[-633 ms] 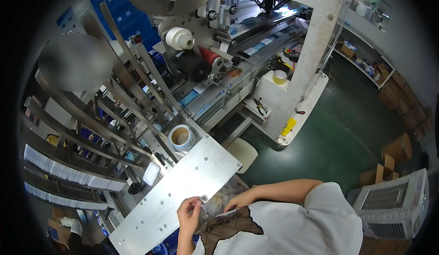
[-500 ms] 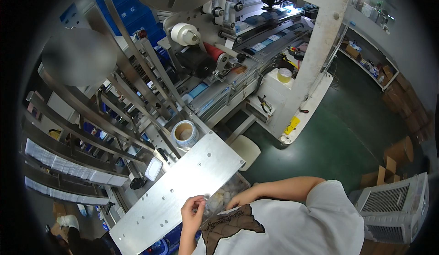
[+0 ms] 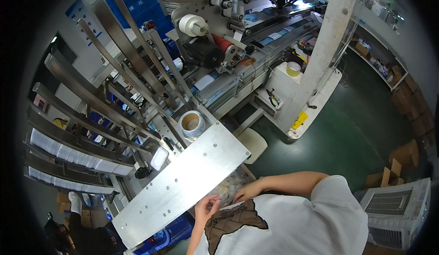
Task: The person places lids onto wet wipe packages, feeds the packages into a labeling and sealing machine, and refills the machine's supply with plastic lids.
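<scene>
My left hand (image 3: pixel 208 205) is at the near edge of a bare metal plate (image 3: pixel 183 182), its thumb and fingers curled together. Whatever it pinches, if anything, is too small to make out. Just right of it, my right hand (image 3: pixel 248 191) reaches down in front of my shirt, its fingertips hidden. Between the hands and the plate lies an open box (image 3: pixel 249 175) holding whitish and clear crumpled pieces (image 3: pixel 228 186), partly covered by the plate.
A tape roll (image 3: pixel 191 123) and a small white tray (image 3: pixel 159 158) sit beyond the plate. Curved metal rails (image 3: pixel 87 99) hold white stacks at left. A machine with a conveyor (image 3: pixel 219 88) stands ahead, a white air cooler (image 3: pixel 393 209) at right. Another person (image 3: pixel 84 230) is at lower left.
The view has shifted, so the scene sits further right. My left hand has drawn slightly back from the plate toward my body. The right hand stays by the box.
</scene>
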Demonstrator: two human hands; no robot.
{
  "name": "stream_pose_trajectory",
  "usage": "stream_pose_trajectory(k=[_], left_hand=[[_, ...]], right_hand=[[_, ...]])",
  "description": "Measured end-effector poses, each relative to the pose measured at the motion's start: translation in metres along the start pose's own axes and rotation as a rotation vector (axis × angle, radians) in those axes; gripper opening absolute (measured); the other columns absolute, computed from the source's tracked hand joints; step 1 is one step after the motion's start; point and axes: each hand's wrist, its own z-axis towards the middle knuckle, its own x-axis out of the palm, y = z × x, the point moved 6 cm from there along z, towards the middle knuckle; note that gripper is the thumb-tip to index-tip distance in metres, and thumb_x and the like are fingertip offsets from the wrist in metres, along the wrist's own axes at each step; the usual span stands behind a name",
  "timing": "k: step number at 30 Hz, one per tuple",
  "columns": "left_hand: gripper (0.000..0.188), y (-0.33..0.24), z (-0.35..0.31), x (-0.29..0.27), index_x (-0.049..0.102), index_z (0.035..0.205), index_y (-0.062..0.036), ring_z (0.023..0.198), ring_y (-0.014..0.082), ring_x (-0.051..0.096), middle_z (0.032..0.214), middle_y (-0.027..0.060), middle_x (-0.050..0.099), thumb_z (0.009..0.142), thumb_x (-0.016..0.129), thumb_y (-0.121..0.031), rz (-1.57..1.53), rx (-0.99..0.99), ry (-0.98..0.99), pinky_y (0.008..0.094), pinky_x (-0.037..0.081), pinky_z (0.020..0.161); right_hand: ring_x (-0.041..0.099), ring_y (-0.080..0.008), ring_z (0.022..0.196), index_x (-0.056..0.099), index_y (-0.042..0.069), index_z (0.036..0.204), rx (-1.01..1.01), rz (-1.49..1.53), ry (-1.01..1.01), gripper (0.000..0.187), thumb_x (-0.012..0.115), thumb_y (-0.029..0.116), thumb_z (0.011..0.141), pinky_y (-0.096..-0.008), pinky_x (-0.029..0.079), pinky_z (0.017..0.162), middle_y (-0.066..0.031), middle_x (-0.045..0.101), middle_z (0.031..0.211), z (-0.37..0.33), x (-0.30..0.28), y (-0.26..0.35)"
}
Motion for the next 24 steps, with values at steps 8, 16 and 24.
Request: stream_pose_trajectory(k=[8, 16, 24], left_hand=[[0.030, 0.018, -0.001, 0.034, 0.059, 0.112, -0.0028, 0.091, 0.0128, 0.059, 0.099, 0.0077, 0.062, 0.082, 0.064, -0.007, -0.149, -0.140, 0.280, 0.0265, 0.048, 0.080], [0.032, 0.032, 0.011, 0.070, 0.057, 0.117, -0.0036, 0.110, 0.0185, 0.051, 0.117, 0.0078, 0.055, 0.086, 0.053, -0.011, 0.134, -0.036, 0.826, 0.0284, 0.038, 0.095], [0.029, 0.057, 0.028, 0.109, 0.059, 0.113, -0.0038, 0.106, 0.0182, 0.052, 0.112, 0.0066, 0.056, 0.085, 0.054, -0.010, -0.022, 0.041, 0.934, 0.0275, 0.040, 0.089]], right_hand=[[0.058, -0.0216, 0.091, 0.058, 0.001, 0.107, 0.092, -0.049, -0.126, 0.031, 0.058, 0.023, 0.085, -0.0330, 0.045, 0.079, -0.0128, 0.062, 0.104, -0.009, -0.012, 0.015], [0.061, -0.0255, 0.084, 0.060, 0.001, 0.101, 0.092, -0.386, -0.150, 0.031, 0.060, 0.007, 0.071, -0.0377, 0.046, 0.071, -0.0154, 0.065, 0.093, 0.004, -0.024, 0.025], [0.056, -0.0171, 0.085, 0.060, 0.005, 0.106, -0.068, 0.185, -0.098, 0.029, 0.061, 0.015, 0.079, -0.0324, 0.044, 0.078, -0.0078, 0.063, 0.099, 0.045, -0.008, -0.059]])
